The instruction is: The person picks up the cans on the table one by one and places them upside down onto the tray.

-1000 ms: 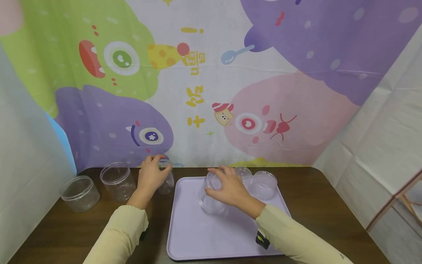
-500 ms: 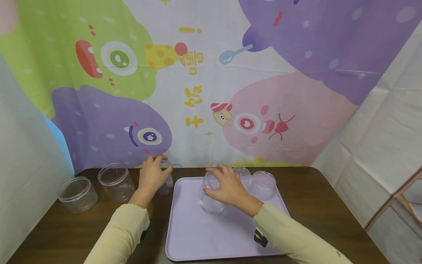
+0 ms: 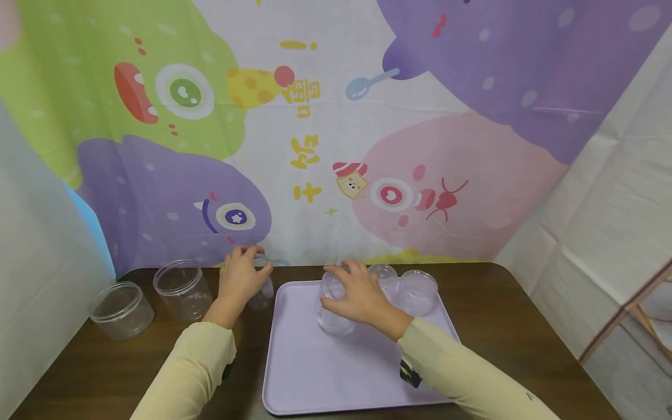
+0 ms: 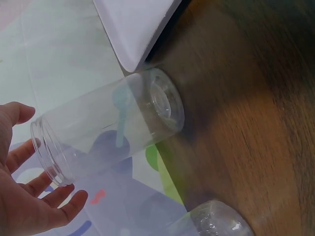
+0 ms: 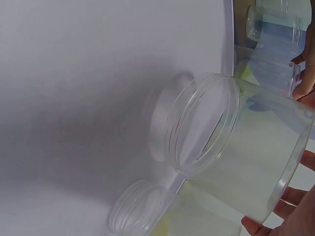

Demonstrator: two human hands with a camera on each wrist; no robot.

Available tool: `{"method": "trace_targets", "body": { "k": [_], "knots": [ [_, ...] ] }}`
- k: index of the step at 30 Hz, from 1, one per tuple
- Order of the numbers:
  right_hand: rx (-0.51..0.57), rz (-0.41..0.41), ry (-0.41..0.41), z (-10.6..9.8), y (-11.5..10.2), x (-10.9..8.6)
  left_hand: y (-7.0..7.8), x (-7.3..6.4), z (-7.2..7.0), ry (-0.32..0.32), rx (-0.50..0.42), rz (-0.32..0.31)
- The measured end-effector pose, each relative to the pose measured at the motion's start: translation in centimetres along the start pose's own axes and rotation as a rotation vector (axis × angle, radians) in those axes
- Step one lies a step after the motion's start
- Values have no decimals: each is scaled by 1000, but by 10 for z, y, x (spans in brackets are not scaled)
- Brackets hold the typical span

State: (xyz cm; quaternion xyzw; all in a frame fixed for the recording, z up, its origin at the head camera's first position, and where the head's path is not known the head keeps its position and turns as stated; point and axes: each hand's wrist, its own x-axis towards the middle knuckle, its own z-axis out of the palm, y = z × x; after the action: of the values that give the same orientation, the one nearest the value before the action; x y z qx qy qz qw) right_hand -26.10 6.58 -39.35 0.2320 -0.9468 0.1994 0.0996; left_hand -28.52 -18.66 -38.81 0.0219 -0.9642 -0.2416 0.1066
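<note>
My left hand (image 3: 240, 281) grips the rim of a tall, narrow clear plastic jar (image 4: 110, 130), which stands mouth up on the table left of the tray. In the left wrist view its thumb is on one side of the threaded rim and the fingers on the other. My right hand (image 3: 361, 291) holds a wider clear plastic jar (image 5: 256, 142) by its base, mouth down over the purple tray (image 3: 336, 379). Whether that mouth touches the tray I cannot tell. Two more clear jars, a small one (image 3: 385, 280) and a wider one (image 3: 418, 293), stand beside it.
Left of my left hand are two open clear jars, a taller one (image 3: 181, 291) and a low wide one (image 3: 122, 310). A cartoon-printed cloth (image 3: 315, 233) hangs behind the dark wooden table (image 3: 525, 350). White sheets hang at both sides.
Both hands stay at the same jars and barely move. The jar in my right hand has shifted slightly away from me over the tray. The head view has drifted a little.
</note>
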Motion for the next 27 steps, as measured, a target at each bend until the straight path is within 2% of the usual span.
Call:
{"method": "trace_targets", "body": {
  "k": [19, 27],
  "knots": [
    [-23, -1, -41, 9, 5, 9, -1, 3, 6, -14, -3, -3],
    [-47, 3, -56, 9, 4, 13, -2, 4, 4, -3, -8, -11]
  ]
}}
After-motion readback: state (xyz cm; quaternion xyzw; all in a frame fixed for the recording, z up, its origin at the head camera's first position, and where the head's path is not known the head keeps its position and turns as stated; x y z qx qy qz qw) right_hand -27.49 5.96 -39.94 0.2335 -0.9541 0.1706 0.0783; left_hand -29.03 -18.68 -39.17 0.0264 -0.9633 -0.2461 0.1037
